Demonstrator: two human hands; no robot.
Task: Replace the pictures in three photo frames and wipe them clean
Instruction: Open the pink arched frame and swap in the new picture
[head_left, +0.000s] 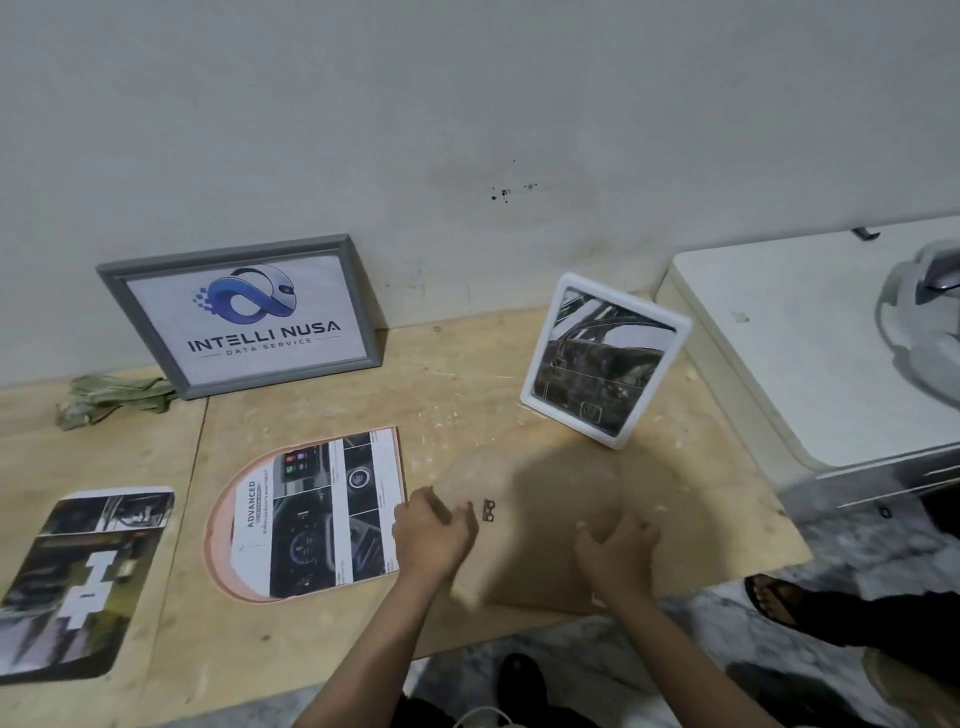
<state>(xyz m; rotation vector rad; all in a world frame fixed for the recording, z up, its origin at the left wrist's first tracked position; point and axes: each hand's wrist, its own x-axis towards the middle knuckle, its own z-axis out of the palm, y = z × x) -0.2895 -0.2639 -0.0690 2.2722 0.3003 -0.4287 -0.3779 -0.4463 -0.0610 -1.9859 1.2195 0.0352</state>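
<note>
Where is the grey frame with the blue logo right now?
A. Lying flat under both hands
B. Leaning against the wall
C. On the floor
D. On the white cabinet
B: the grey frame stands tilted at the back of the wooden table, its top edge against the wall.

Both hands on frame backing, bench
Left hand (434, 535) and right hand (618, 553) grip brown backing board (540, 499); white frame (605, 358) upright behind.
</note>
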